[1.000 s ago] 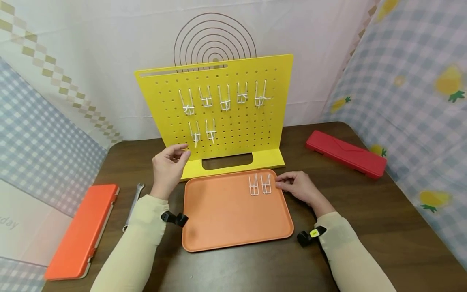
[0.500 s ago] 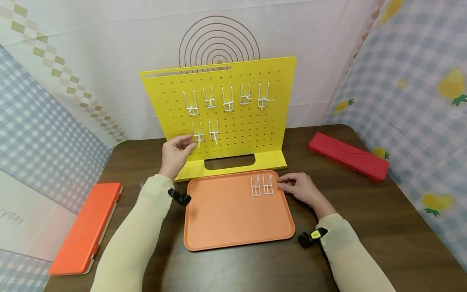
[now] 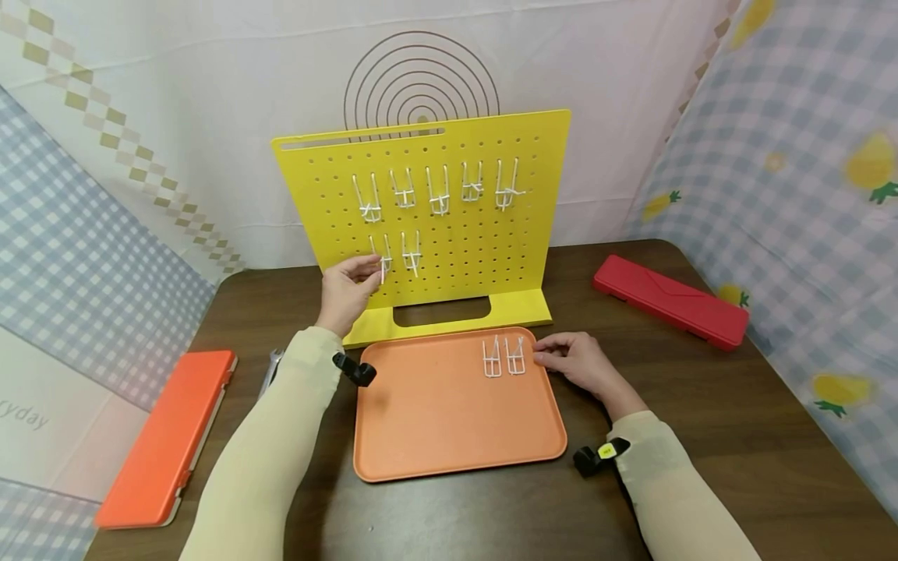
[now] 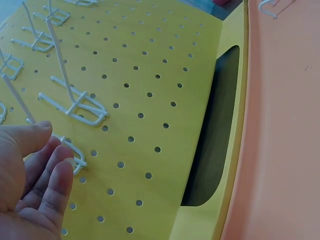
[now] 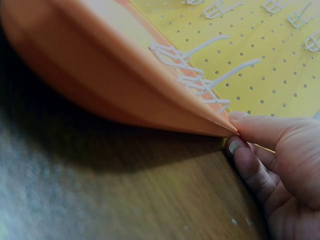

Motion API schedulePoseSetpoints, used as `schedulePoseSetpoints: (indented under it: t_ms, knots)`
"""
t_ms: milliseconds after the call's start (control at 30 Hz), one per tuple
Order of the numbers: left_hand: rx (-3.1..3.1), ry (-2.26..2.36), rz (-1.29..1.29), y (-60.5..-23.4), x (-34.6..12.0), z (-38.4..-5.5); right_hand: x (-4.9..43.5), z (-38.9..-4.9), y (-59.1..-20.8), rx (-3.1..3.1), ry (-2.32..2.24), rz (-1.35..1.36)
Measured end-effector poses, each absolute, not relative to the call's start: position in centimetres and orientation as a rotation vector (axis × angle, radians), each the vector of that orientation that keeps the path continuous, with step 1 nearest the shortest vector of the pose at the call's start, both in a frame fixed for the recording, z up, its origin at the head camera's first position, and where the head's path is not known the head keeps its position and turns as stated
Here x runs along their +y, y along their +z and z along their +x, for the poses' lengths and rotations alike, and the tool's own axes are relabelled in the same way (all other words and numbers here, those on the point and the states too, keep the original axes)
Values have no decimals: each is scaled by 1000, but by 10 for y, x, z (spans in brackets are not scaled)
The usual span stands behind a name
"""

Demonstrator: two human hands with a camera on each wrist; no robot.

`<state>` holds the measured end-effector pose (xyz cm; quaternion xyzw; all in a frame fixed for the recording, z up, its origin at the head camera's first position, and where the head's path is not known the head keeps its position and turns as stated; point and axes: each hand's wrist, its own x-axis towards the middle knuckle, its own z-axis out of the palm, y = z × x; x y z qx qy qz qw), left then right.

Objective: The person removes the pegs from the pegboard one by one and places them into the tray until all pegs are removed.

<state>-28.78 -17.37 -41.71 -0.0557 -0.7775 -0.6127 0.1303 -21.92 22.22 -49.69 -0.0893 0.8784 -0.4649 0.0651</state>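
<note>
A yellow pegboard (image 3: pixel 463 234) stands upright on its base, with white wire hooks in two rows. The fingers and thumb of my left hand (image 3: pixel 348 292) close around the lower-left hook (image 4: pixel 77 160), partly hiding it. Beside it on the lower row hangs another hook (image 4: pixel 75 102). My right hand (image 3: pixel 578 362) pinches the rim of the orange tray (image 3: pixel 449 421) near its far right corner, thumb above and finger below, as the right wrist view shows. Two loose hooks, a left one (image 3: pixel 492 358) and a right one (image 3: pixel 515 357), lie in the tray close to that hand.
A red case (image 3: pixel 669 300) lies at the right on the dark wooden table (image 3: pixel 435 530). An orange case (image 3: pixel 168 436) lies at the left, with a wrench (image 3: pixel 270 370) partly behind the left sleeve. Patterned cloth hangs behind and at both sides.
My left hand has moved right and up to the lower-left hook and its fingers now close around it. The right hand keeps its place at the tray's rim.
</note>
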Motion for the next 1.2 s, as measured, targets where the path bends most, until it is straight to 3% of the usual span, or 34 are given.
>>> schedulePoseSetpoints:
  t_ms: [1200]
  knots:
    - [-2197, -1963, -161, -415, -167, -286, 223, -221, -499, 2657, -1414, -273]
